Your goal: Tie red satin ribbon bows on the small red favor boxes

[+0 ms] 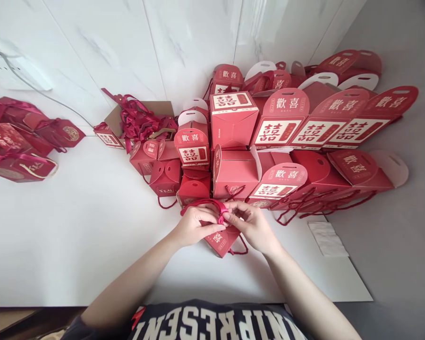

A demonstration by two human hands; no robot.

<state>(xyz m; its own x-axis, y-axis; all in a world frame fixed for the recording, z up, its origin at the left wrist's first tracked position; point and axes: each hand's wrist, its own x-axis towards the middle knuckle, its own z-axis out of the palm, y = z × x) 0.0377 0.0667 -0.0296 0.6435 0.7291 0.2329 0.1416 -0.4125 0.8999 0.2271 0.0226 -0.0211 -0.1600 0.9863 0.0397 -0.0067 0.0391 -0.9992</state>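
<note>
Both hands meet over a small red gift box [220,242] near the front of the stacked boxes. A dark pink ribbon [217,205] loops above the box's top. My left hand [198,225] comes in from the left, thumb and fingers closed on the ribbon near its knot. From the other side, my right hand [253,224] pinches the ribbon between thumb and forefinger. A dark red cord handle [242,246] hangs at the box's right side. The hands partly cover the box's top.
Stacked red gift boxes [279,115] stand behind the hands against a tiled wall. An open carton of loose ribbons [141,118] is at the back left. More ribboned boxes [21,137] lie far left. A white tissue pack [327,238] sits by the table's right edge.
</note>
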